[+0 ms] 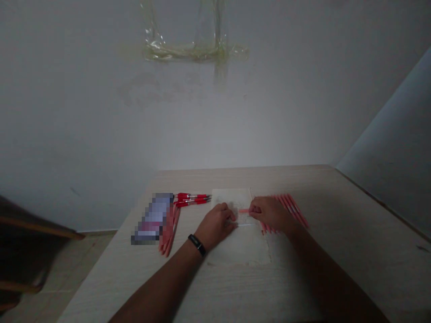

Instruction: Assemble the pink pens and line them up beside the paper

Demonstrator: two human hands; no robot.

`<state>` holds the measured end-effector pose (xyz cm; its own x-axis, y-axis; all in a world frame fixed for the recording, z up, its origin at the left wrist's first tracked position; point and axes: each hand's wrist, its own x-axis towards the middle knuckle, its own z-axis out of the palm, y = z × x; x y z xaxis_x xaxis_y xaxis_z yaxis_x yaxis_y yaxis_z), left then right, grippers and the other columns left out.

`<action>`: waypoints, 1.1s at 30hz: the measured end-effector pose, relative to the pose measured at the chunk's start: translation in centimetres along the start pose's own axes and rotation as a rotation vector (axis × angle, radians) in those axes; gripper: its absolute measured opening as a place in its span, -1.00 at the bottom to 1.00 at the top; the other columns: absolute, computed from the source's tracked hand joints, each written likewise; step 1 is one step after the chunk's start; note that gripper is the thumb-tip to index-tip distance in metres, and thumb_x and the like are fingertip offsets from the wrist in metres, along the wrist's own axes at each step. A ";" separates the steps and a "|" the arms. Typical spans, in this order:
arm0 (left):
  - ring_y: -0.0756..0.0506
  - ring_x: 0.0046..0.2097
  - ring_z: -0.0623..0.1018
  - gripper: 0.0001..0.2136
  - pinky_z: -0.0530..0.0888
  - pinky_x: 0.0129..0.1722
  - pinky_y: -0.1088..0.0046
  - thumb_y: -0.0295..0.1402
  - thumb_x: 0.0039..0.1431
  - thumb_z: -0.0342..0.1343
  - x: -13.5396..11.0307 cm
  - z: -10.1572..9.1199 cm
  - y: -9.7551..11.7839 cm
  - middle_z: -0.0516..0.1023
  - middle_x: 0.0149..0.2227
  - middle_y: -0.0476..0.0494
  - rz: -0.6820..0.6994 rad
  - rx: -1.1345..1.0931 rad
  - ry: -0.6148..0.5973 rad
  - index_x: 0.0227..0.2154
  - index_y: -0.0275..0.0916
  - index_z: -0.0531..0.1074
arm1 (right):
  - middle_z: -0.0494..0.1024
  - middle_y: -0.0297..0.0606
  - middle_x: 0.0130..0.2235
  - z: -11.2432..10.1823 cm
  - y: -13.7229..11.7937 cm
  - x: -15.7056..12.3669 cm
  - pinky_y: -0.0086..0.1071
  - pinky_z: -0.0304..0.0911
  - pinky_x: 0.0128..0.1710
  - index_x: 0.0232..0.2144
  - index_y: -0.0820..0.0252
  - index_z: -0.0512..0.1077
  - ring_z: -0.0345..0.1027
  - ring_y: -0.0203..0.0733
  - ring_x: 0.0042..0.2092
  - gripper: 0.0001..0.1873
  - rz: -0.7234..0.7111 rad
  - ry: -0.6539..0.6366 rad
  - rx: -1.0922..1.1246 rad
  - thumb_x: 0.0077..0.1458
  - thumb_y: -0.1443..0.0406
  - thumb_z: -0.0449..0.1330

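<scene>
Both my hands rest on a white sheet of paper [242, 244] on the table. My right hand [271, 213] is closed in a pinch on a short red pen part [244, 210]. My left hand [217, 224] is closed, its fingers touching a thin clear or white pen refill [243, 224] that lies on the paper. A row of several red pen barrels [292, 207] lies under and behind my right hand. Red pens [191, 199] lie to the left of the paper. A black band sits on my left wrist.
The light wooden table [336, 251] stands against a white wall. A blurred box [153, 219] and several red pen pieces [169, 233] lie at the left. A dark chair [23, 251] stands at the far left. Clear plastic [191, 40] is stuck to the wall.
</scene>
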<state>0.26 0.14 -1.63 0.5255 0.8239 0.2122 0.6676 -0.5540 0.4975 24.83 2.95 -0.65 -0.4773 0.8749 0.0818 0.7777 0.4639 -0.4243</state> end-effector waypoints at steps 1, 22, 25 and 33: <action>-0.10 -0.17 0.44 -0.89 0.38 -0.20 0.44 -0.37 0.09 0.25 0.0 0.1 0.0 0.44 -0.23 -0.11 0.001 -0.002 -0.013 -0.31 -0.20 0.48 | 0.56 -0.27 -0.40 0.1 0.1 0.1 -0.43 0.10 -0.37 -0.41 0.17 0.52 0.39 -0.24 -0.36 -0.93 -0.005 -0.012 -0.020 0.09 0.32 0.23; -0.04 -0.27 0.48 -0.82 0.34 -0.26 0.48 -0.55 0.12 0.11 0.1 -1.7 -1.0 0.54 -0.28 -0.10 -0.102 -0.044 0.089 -0.25 -0.21 0.52 | 0.44 -0.37 -0.45 0.8 0.3 0.1 -0.48 0.12 -0.46 -0.39 0.17 0.34 0.31 -0.30 -0.44 -0.95 -0.001 0.169 0.251 0.10 0.39 0.14; -0.04 -0.27 0.48 -0.80 0.34 -0.28 0.49 -0.52 0.18 0.08 0.0 -1.7 -1.3 0.52 -0.28 -0.12 -0.092 -0.028 0.100 -0.21 -0.19 0.55 | 0.50 -0.31 -0.33 0.7 0.0 0.3 -0.45 0.22 -0.33 -0.25 0.17 0.39 0.38 -0.27 -0.32 -0.84 -0.042 0.206 0.297 0.09 0.45 0.13; -0.04 -0.28 0.47 -0.79 0.33 -0.29 0.49 -0.47 0.22 0.05 0.0 -2.1 -0.7 0.51 -0.26 -0.14 -0.095 0.035 0.068 -0.20 -0.19 0.57 | 0.52 -0.29 -0.30 0.9 -0.7 0.3 -0.42 0.28 -0.26 -0.10 0.16 0.42 0.41 -0.26 -0.28 -0.73 -0.095 0.193 0.329 0.13 0.42 0.15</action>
<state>-1.35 0.81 -0.23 0.4228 0.8784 0.2227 0.7311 -0.4758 0.4890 23.83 2.77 -1.14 -0.4303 0.8550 0.2896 0.5465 0.5021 -0.6703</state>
